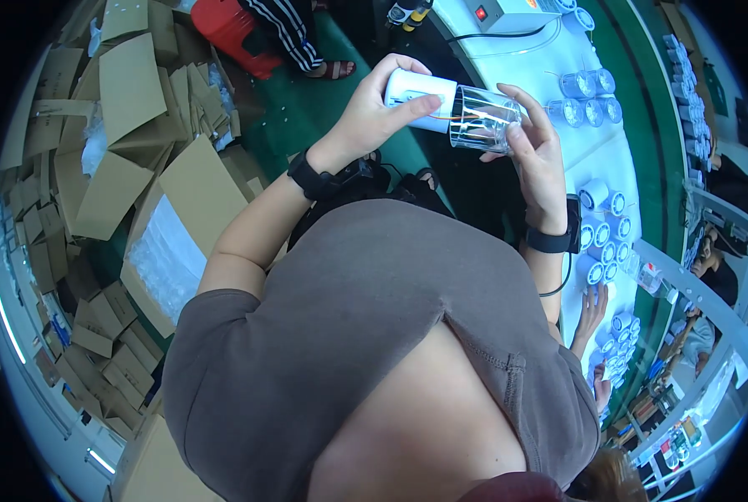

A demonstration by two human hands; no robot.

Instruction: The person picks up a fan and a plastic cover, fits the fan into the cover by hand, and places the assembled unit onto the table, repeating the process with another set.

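Observation:
My left hand (369, 115) is wrapped round a white plastic cylinder (431, 85), its thumb lying along the side. A clear, transparent cup (477, 113) meets the cylinder's right end, and my right hand (543, 167) grips that cup between thumb and fingers. Thin orange-red wires (451, 118) show near where the two parts meet. Whether the parts are joined or only touching, I cannot tell. Both pieces are held up in the air, lying roughly sideways in front of me.
Along my right runs a pale-covered table (587, 155) bearing clear cups (589, 84) and white cylindrical units (604, 230). A box with a red switch (508, 15) stands at its far end. Another person's hand (589, 314) reaches onto it. Cardboard boxes (131, 92) and a red stool (232, 38) are at left.

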